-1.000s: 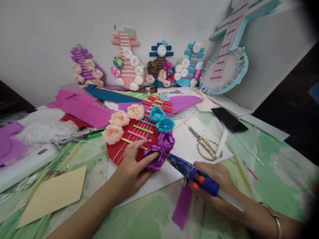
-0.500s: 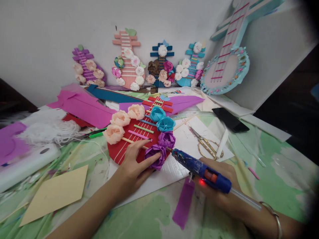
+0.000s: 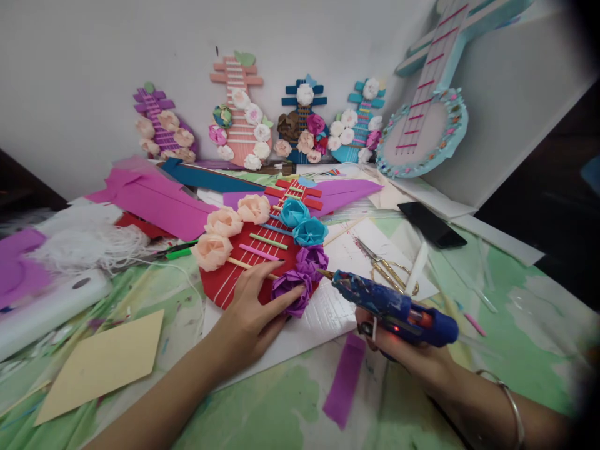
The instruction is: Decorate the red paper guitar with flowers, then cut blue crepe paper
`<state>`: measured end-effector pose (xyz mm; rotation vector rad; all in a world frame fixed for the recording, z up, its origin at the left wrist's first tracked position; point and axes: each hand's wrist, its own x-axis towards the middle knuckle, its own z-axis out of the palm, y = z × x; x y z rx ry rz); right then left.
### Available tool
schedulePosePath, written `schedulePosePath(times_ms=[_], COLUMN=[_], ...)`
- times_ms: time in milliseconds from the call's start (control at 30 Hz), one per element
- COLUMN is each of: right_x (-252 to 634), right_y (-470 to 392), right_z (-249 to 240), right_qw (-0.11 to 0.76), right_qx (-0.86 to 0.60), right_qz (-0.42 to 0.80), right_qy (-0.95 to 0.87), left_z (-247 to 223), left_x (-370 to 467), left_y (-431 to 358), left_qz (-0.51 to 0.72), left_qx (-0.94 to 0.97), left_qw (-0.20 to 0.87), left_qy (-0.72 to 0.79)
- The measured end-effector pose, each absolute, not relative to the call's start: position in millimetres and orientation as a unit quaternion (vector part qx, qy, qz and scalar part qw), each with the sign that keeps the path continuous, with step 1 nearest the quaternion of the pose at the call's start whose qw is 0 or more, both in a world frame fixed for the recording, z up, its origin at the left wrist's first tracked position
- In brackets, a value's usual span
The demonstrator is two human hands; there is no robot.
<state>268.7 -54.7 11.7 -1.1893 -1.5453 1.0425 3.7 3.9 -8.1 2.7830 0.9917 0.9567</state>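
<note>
Seven paper flowers sit on the red lute (image 3: 240,242), which lies face up at mid-table, partly over a white board (image 3: 330,315); the board probably shields the cloth (image 3: 290,400) from glue. Peach flowers (image 3: 212,252) line its left edge; blue flowers (image 3: 310,232) and purple flowers (image 3: 294,299) line the right.

Left hand (image 3: 246,315): digits spread, one on the lower purple flower, another reaching over the red body. Likely bracing both from the left, leaving the outer edge accessible.

Right hand (image 3: 419,361): wrapped around the glue gun (image 3: 387,303), nozzle angled toward the purple flowers. Contact at tip: cannot tell. Grip behind the nozzle presumably keeps skin off hot metal.

Near the gun: scissors (image 3: 380,260), purple strip (image 3: 345,382). Farther right: phone (image 3: 432,225). Left: yarn (image 3: 89,245), tan card (image 3: 100,369). Behind: finished-looking lutes (image 3: 240,134) propped upright against the wall (image 3: 117,44), perhaps to save table space.
</note>
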Motion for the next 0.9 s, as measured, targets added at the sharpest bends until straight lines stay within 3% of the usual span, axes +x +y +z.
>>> schedulePosePath(times_ms=[267,500,900], right_x=[253.4,251.7,239.8], right_y=[-46.6,-44.1,-35.6], right_z=[7.9,-1.1,6.4], right_qw=[0.484,0.455,0.5], right_qx=[-0.43,-0.45,-0.376], right_qz=[0.612,0.631,0.656], right_qy=[-0.454,-0.439,-0.422], left_z=[-7.2,-8.6,-7.9], left_x=[5.6,3.4,4.6], left_y=[5.3,4.3,4.1], left_qz=[0.316,0.319,0.315], left_qx=[0.895,0.893,0.895], left_qw=[0.028,0.025,0.028], left_qy=[0.313,0.316,0.316])
